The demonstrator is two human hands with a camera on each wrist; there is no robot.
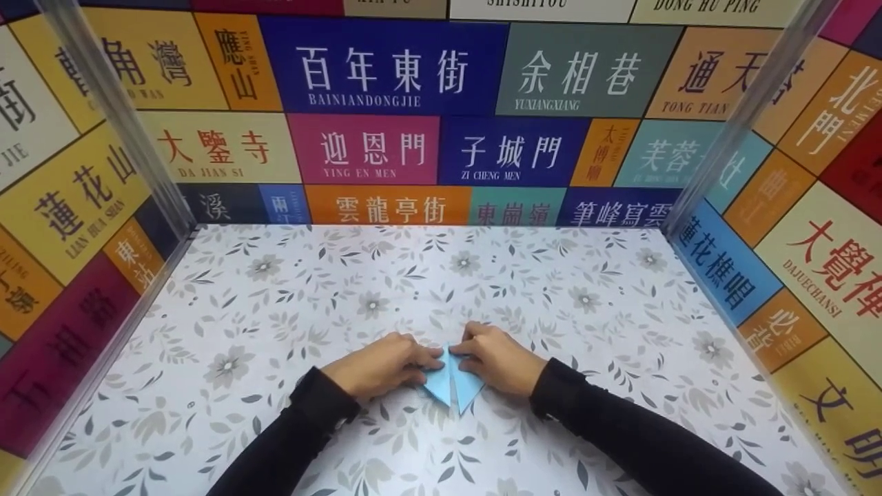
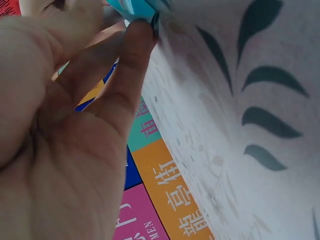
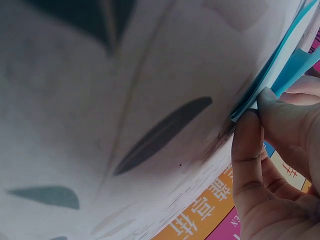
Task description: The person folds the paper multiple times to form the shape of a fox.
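A small piece of light blue folded paper lies between the two hands on the patterned surface. Its two lower points face the person, with a narrow slit between them. My left hand grips its left side, the fingertips at the edge near the top. In the left wrist view a strip of the blue paper shows by the fingertips. From the other side my right hand pinches the right flap. The right wrist view shows its thumb and forefinger at a corner of the layered paper.
White cloth with grey leaves and flowers covers the table. Panels with coloured sign blocks stand at the back and both sides. Clear upright strips run along the corners. Black sleeves cover both forearms.
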